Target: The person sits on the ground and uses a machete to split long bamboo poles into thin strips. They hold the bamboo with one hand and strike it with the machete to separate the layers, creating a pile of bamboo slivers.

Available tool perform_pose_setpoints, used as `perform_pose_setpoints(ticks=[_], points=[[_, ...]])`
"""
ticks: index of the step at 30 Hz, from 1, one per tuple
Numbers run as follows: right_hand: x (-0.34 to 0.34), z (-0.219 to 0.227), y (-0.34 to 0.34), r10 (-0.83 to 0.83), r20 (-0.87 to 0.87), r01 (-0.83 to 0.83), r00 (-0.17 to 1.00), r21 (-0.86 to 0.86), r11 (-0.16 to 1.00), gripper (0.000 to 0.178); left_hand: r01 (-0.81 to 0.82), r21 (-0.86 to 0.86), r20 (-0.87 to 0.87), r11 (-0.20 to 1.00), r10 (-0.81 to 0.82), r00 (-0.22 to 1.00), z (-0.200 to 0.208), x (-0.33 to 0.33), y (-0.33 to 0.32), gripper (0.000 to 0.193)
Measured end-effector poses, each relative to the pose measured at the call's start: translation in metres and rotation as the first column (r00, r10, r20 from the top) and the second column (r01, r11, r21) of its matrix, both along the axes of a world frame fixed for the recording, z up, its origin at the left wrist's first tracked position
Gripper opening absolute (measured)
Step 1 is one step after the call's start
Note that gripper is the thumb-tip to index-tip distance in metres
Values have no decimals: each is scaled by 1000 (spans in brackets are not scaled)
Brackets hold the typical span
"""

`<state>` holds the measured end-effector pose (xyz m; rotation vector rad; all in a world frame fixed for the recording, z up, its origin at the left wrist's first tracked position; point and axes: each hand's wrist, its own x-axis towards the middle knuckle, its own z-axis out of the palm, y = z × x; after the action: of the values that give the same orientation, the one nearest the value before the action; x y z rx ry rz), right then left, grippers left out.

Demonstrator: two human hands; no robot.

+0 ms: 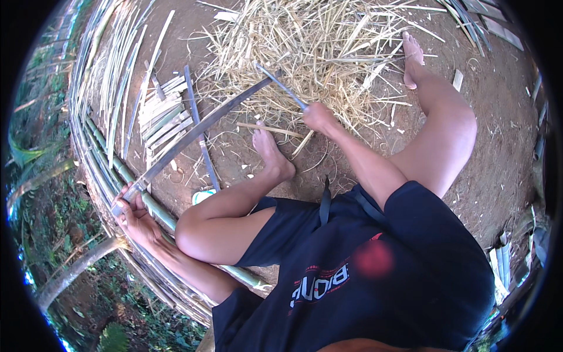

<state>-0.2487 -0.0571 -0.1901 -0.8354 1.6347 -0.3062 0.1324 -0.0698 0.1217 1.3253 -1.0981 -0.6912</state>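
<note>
My left hand (138,220) is at the left, its fingers closed around the near end of a long, flat, dark grey machete-like blade (202,125). The blade slants up and away to the right, over the ground. My right hand (321,119) is a fist around a slim blue-grey rod (285,90), which looks like a file, though its exact kind is unclear. Near the blade's far tip, the rod crosses it and appears to touch. My bare left foot (271,149) rests below the blade, and my right leg is bent out to the right.
A heap of pale shavings (316,50) lies ahead. Left of it are stacked short split pieces (167,120), a second long dark strip (199,132) and long thin slats (120,76). Bamboo poles (155,208) run along the left edge, with greenery beyond.
</note>
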Motion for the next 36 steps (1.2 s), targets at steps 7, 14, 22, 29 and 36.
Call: perform_pose_setpoints(ticks=[7,14,22,29,36], points=[[8,-26,9,-17,-74,11,997,-79,997,24,42,-36,-8,998,-42,999,4,-2,-3,32],[28,1,-1,35,-112,-52,993,-153,987,23,64,-53,-23,997,-65,998,4,2,0,33],[7,-4,4,-142,55,146,988,-92,985,22,118,-58,-56,991,-122,991,0,3,-4,34],[50,79,14,310,-66,-288,948,-588,756,16,166,-74,-55,983,-170,984,-4,9,0,37],[59,32,22,134,-71,-150,988,-594,790,12,123,-72,5,990,-123,992,-1,4,-4,35]])
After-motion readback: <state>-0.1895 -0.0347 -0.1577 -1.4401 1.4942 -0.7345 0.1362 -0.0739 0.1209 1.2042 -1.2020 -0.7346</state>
